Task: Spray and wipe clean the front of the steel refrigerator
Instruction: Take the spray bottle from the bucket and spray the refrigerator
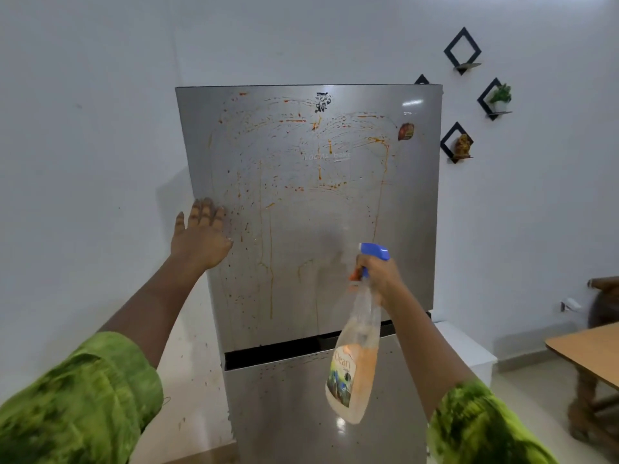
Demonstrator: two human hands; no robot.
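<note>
- Right hand [380, 279] grips the spray bottle [355, 356] by its neck, blue nozzle above the knuckles.
- Left hand [201, 234] lies flat, fingers straight, on the refrigerator [395, 202] door's left edge.
- Orange streaks [271, 262] run down the steel between both hands.

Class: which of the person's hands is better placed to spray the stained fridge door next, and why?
Right. The right hand grips the spray bottle at its blue trigger head, aimed at the fridge door; the left hand rests flat on the door's edge, holding nothing.
</note>
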